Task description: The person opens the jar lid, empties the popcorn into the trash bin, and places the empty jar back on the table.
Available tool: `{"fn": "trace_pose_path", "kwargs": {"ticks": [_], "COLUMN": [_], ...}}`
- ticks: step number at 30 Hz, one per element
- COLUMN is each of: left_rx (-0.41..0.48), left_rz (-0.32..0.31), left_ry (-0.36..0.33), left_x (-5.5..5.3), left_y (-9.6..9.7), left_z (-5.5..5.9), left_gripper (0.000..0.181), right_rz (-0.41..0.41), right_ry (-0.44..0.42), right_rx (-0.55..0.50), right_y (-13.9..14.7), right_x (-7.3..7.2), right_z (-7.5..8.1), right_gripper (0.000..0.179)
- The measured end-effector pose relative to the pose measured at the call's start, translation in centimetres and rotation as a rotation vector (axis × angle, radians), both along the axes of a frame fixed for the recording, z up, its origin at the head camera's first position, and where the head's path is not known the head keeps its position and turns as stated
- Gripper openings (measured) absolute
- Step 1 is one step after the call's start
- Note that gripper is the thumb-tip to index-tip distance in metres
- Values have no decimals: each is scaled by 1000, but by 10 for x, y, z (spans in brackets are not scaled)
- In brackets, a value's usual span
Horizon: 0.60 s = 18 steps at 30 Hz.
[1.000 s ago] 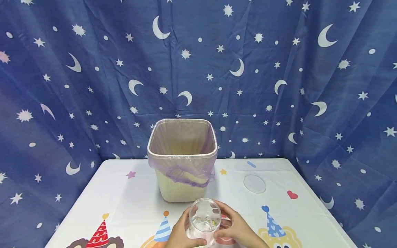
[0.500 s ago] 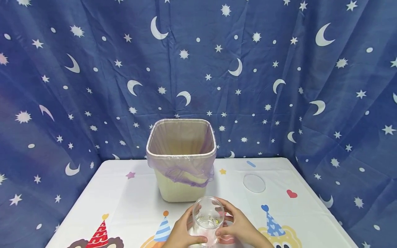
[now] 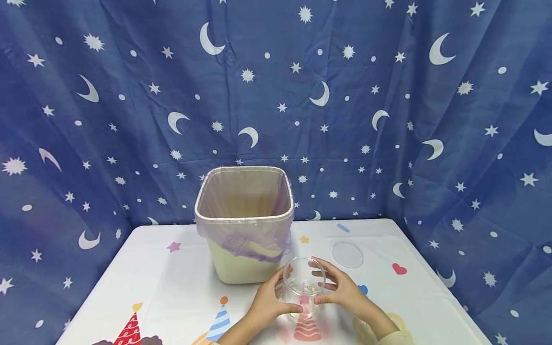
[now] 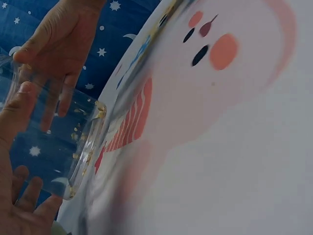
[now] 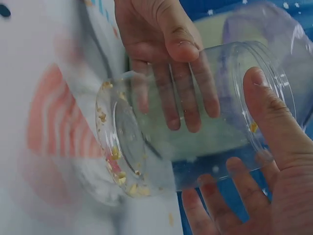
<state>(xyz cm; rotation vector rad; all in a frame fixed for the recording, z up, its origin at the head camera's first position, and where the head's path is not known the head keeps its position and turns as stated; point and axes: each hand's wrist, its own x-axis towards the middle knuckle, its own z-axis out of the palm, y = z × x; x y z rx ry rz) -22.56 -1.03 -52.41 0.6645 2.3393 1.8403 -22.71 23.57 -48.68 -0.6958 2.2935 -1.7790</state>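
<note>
A clear, see-through plastic jar [image 3: 304,299] is held between both hands near the front of the table, its open mouth upward. Small yellowish crumbs [image 5: 115,152] lie around the inside of its bottom. My left hand [image 3: 266,301] grips the jar's left side, thumb in front and fingers behind. On the opposite side, my right hand [image 3: 342,290] holds it with thumb and curved fingers. The jar's base is close to the tablecloth; whether it touches, I cannot tell. Behind and to the right, a clear round disc [image 3: 347,255], like a lid, lies flat.
A cream waste bin [image 3: 241,270] with a purple bag [image 3: 254,239] folded over its rim stands behind the jar, slightly left. The white tablecloth [image 3: 172,282] has printed party figures. A blue star-and-moon curtain [image 3: 267,105] encloses the back and sides.
Both hands have carried the jar to the right and farther from the front edge. The head view has turned slightly right. The bin and disc stay where they were on the table.
</note>
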Motion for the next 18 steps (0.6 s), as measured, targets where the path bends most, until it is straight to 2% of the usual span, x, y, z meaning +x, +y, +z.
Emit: {"fn": "trace_pose_path", "kwargs": {"ticks": [3,7,14,18], "left_rx": [24,40,57,47], "left_rz": [4,8,47,76], "left_ry": [-18,-34,17,12], "left_x": [-12,-29,-56,-67], "left_y": [13,31,52,62], "left_z": [0,-3,-7,-7], "left_gripper": [103,102,101,100], "right_rz": [-9,-27,-8,-11], "right_ry": [28,-6,-61,-63], "right_rx": [32,53,45,52], "right_y": [12,28,44,52], "right_x": [-10,-25,-58,-72], "right_z": [1,-2,-6,-3], "right_gripper": [88,88,88,91]}}
